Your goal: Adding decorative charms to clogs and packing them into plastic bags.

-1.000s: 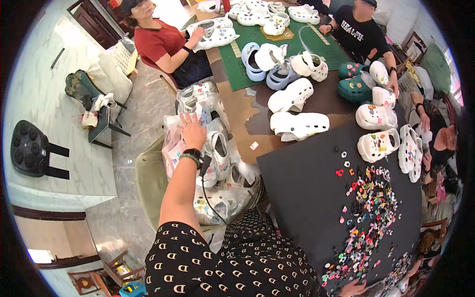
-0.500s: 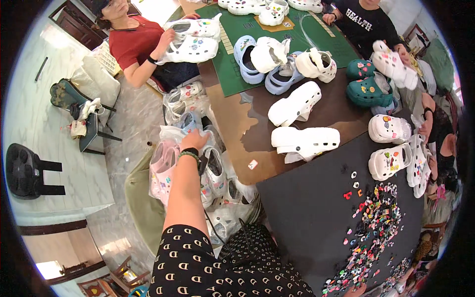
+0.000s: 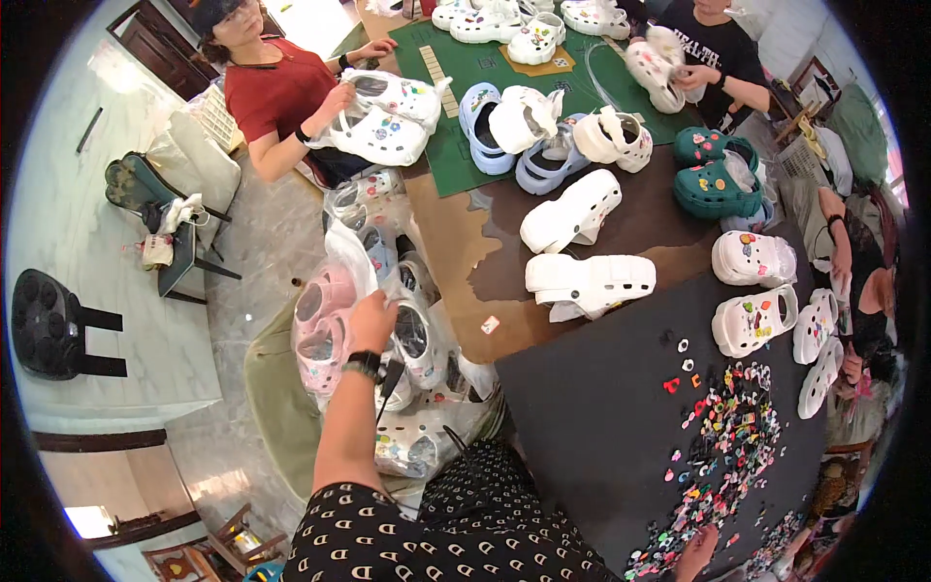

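My left hand (image 3: 372, 322), with dark bands at its wrist, is closed at the lower end of a smooth, long white piece (image 3: 350, 256) whose kind I cannot make out. Under and beside it sit bagged clogs: a pink pair (image 3: 323, 325) to the left, white clogs (image 3: 419, 341) to the right, a pale blue one (image 3: 378, 254) behind. Clear plastic covers many of them. At the lower edge my right hand (image 3: 694, 553) is on the black mat (image 3: 592, 436) beside a heap of small coloured shoe charms (image 3: 729, 441); its fingers are too small to read.
Two white clogs (image 3: 590, 279) lie on the brown table (image 3: 490, 252). Green clogs (image 3: 718, 177) and decorated white clogs (image 3: 754, 320) stand at the right. A person in red (image 3: 276, 92) holds bagged white clogs; a person in black (image 3: 713, 58) holds another clog. A chair (image 3: 184, 257) stands left.
My left hand has come back toward me from the blue clog, and the white piece now stands more upright. The person in black has moved the white clogs left; the person in red has lowered theirs.
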Tool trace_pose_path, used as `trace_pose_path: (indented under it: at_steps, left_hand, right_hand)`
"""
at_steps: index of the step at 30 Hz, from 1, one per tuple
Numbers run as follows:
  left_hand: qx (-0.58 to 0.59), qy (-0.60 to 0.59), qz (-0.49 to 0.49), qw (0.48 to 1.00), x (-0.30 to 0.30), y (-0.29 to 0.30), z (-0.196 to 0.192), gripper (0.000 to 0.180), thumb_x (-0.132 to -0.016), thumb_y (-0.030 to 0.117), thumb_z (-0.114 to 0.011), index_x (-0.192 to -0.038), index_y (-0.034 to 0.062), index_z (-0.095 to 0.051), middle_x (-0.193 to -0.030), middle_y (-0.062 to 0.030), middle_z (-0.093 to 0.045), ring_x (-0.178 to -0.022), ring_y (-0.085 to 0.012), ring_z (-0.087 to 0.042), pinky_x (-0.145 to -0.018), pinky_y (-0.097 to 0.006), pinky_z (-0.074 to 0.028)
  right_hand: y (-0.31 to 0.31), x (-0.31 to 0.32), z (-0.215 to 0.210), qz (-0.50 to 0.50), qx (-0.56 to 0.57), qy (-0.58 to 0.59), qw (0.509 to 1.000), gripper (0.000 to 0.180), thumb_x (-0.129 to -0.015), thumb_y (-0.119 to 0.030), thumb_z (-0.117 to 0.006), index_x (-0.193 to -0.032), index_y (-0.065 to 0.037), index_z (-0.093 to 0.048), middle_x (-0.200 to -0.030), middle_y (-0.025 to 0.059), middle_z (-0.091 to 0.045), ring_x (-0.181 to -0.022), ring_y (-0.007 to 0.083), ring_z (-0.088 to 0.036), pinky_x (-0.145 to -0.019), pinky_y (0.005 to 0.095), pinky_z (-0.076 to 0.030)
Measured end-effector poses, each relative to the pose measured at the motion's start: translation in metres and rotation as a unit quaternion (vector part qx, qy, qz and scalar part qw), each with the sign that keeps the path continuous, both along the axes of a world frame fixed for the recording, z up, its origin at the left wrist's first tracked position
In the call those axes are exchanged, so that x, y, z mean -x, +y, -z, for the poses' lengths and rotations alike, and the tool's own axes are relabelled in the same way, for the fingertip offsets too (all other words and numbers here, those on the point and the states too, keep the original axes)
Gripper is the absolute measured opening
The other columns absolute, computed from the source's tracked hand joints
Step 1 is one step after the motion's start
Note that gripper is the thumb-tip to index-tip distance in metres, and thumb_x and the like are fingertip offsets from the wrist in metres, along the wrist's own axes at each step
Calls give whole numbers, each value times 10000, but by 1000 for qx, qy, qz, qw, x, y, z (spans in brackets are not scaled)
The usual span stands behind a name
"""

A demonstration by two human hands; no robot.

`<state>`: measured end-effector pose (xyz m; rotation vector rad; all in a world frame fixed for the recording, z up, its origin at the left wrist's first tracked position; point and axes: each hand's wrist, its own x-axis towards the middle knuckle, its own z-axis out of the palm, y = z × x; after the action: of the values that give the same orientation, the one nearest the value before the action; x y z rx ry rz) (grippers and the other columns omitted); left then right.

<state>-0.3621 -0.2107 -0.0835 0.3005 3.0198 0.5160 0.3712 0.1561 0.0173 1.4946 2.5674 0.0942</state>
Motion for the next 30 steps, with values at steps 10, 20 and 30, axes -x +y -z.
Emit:
trace_pose_path:
  at_steps: [10, 20, 30]
  left_hand:
    - [-114, 116, 86, 983, -130, -39, -172, 281, -689, 220, -683, -638, 4, -511, -614, -187, -543, -576, -345, -546, -538, -432, -405]
    - [-210, 217, 422, 855, -213, 27, -342, 158, -632, 36, -662, -669, 10, -511, -660, -114, -493, -662, -304, -536, -739, -362, -471]
    - [-241, 130, 792, 546, -386, 197, -400, 207, -618, 15, -726, -608, 46, -522, -557, -109, -472, -550, -288, -503, -540, -384, -411]
  right_hand:
    - [8, 112, -30, -119, 43, 287, 950, 129, -903, -48, -536, -1011, -1, -588, -1202, 169, -550, -1031, 300, -558, -878, 366, -445]
    - [-50, 226, -171, -287, 248, 494, 782, 582, -795, -163, -731, -1296, -73, -450, -1465, 170, -271, -1078, 283, -548, -910, 356, -481]
    - [-86, 166, -268, -340, 184, 493, 780, 1139, -614, -176, -805, -1488, -59, -84, -1423, 276, -292, -1032, 451, -553, -828, 469, -482]
